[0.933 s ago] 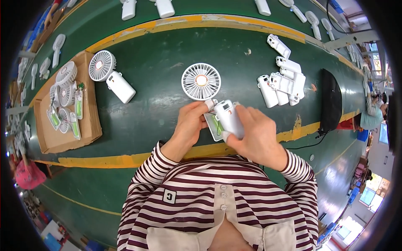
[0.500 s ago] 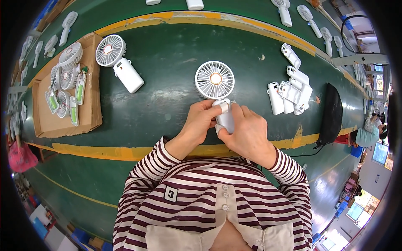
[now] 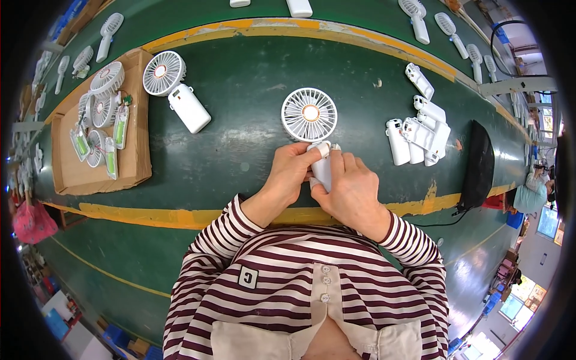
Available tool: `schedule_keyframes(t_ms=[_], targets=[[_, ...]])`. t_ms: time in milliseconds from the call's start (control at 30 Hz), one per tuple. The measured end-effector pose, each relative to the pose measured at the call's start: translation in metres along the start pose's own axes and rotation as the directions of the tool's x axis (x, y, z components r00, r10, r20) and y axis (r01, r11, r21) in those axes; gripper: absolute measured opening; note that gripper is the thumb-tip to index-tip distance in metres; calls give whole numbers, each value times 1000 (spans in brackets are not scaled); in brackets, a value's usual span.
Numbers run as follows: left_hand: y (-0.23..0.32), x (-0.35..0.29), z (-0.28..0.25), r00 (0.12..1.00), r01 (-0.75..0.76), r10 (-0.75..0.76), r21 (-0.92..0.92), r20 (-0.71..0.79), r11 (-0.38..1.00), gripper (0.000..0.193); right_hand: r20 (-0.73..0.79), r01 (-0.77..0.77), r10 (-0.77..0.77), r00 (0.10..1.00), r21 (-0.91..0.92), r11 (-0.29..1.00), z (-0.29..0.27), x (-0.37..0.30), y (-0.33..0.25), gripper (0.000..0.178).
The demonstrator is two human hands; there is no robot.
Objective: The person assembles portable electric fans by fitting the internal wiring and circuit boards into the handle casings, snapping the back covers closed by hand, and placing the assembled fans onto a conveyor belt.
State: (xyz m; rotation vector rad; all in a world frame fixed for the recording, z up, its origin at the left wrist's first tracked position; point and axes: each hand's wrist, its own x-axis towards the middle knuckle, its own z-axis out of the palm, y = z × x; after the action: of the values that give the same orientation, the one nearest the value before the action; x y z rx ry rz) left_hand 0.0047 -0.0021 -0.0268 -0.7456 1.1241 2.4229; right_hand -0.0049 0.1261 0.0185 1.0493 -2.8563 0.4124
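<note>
1. Both hands sit together over one small white plastic handheld fan (image 3: 313, 129) on the dark green belt (image 3: 240, 120). Its round grille head lies flat and faces up, and the stubby handle points back at the person's chest.

2. The left hand (image 3: 292, 174) is curled around the left side of the handle, thumb up near the neck. It looks like it's there to stop the body sliding or twisting.

3. The right hand (image 3: 351, 189) is closed over the handle from the other side, fingers pressing down on top. So the handle is pinched between both hands and mostly hidden. I can't see what's going on underneath the fingers.

4. A second finished-looking white fan with a chunky block handle (image 3: 177, 90) lies to the left, well apart from the hands, grille up too.

5. Further left is a shallow brown cardboard tray (image 3: 135, 174) holding loose white grille heads and a few flat green-and-white parts. It's within left-arm reach, which makes sense for a supply tray.

6. To the right sits a cluster of white plastic handle shells (image 3: 420, 132), some upright, some lying down, near the right hand's side.

7. A black oval pad-like thing (image 3: 478, 162) with a cable lies at the right edge of the belt. I can't tell what it is.
</note>
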Motion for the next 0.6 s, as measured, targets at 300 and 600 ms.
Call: schedule_keyframes(t_ms=[300, 600], targets=[[9, -5, -4, 955, -251, 257, -60, 146, 966, 27, 93, -387, 403, 911, 533, 752, -1, -13, 7, 41], [8, -17, 2, 884, -341, 341, -58, 319, 938, 35, 462, -514, 281, 842, 844, 152, 1, -10, 6, 30]])
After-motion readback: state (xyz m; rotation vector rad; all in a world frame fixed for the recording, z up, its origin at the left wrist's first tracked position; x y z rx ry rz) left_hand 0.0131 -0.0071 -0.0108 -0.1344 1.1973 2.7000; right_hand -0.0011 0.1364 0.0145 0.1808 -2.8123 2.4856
